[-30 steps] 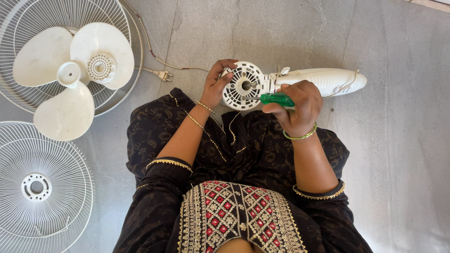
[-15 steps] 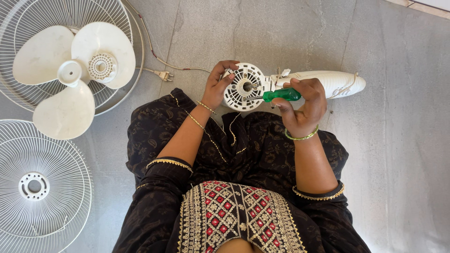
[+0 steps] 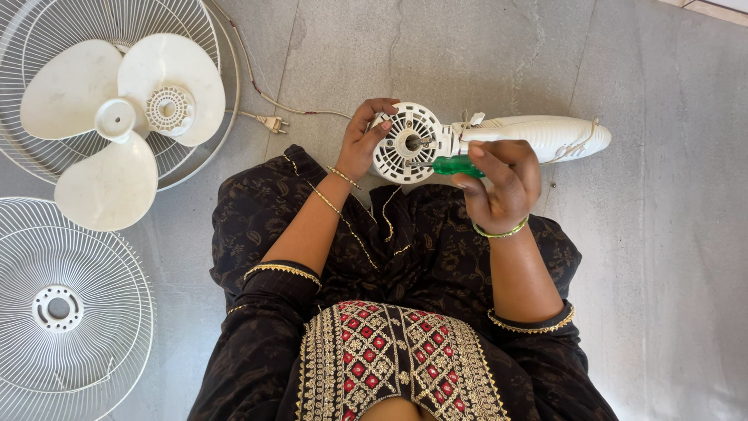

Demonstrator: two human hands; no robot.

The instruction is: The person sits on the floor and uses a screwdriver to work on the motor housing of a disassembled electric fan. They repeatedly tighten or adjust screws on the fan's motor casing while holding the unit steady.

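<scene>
R hand (image 3: 502, 183) fingers clamped round green screwdriver (image 3: 456, 165) handle, shaft pointing left toward round vented face of fan motor (image 3: 411, 143); tip at or just short of hub, too small to tell contact. L hand (image 3: 366, 140) fingers curled on motor's left rim, thumb on face, steadying it. Motor lying on floor just beyond knees, long axis left-right: round face between both hands, white housing w/ stem running off to the right, past R hand. Screwdriver roughly parallel to that axis, just below it. L hand nearer the face; R hand nearer housing. Thin cord from motor trailing left to plug (image 3: 273, 122) on grey floor (image 3: 662, 273). Further left, well apart: three-blade fan blade (image 3: 117, 125) resting on wire guard (image 3: 206, 47); second guard (image 3: 70, 312) below it.
</scene>
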